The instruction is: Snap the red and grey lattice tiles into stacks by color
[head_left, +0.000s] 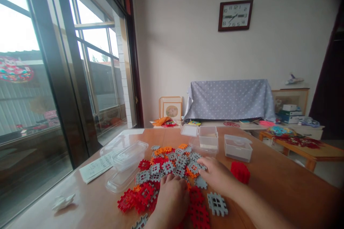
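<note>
A heap of plastic interlocking blocks, flat squares with notched edges and window-like holes, covers the middle of the table. Grey blocks [181, 161] lie mostly on top, orange blocks [163, 150] toward the back, red blocks [146, 192] at the front left. My left hand [173, 195] reaches into the front of the heap, knuckles up and fingers curled down; its fingertips and whatever they hold are hidden. At the heap's right side my right hand [212, 172] has its fingers closed at the edge of a grey block [193, 167]. Another grey block [217, 204] lies apart, near my right forearm.
Red blocks stand stacked [240, 172] at the right. Clear boxes [238, 149] [208, 137] are behind the heap. Transparent lids [122, 177] and a written paper [96, 166] lie left, with crumpled tissue [63, 202] nearer. A window [80, 61] borders the table's left.
</note>
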Action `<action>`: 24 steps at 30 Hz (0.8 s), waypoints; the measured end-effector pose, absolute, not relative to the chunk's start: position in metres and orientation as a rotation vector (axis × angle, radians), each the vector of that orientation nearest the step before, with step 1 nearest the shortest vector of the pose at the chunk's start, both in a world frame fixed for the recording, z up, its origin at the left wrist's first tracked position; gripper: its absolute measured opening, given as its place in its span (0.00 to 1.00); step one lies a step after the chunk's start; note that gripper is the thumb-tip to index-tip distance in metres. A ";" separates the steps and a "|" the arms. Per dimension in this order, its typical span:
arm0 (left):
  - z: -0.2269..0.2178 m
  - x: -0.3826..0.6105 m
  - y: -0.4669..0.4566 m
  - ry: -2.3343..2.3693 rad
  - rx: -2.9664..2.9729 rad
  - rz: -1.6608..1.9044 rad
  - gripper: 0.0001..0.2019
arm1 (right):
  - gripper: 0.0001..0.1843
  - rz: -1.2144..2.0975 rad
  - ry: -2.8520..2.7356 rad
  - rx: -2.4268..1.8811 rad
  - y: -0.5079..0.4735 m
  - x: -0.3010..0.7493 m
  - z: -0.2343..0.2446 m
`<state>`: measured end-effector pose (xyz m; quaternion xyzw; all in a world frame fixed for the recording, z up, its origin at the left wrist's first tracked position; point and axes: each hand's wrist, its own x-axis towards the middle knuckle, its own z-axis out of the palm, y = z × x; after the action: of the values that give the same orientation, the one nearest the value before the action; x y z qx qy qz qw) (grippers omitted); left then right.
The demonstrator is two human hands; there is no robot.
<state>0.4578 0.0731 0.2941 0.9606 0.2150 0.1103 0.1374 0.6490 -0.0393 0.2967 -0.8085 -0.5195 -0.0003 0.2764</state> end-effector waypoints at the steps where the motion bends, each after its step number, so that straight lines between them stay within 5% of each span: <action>1: 0.293 0.458 0.073 0.620 2.784 0.312 0.10 | 0.20 0.004 -1.407 -2.186 -0.029 0.650 0.297; 12: 0.286 0.460 0.075 0.632 2.742 0.346 0.09 | 0.37 0.140 -1.691 -2.195 0.070 0.658 0.274; 24: 0.294 0.457 0.073 0.636 2.688 0.315 0.08 | 0.13 0.125 -1.408 -2.068 0.061 0.657 0.280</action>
<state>0.4573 0.0735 0.2937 0.9512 0.2250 0.1114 0.1796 0.6567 0.0615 0.2798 -0.7842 -0.5337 0.0472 0.3130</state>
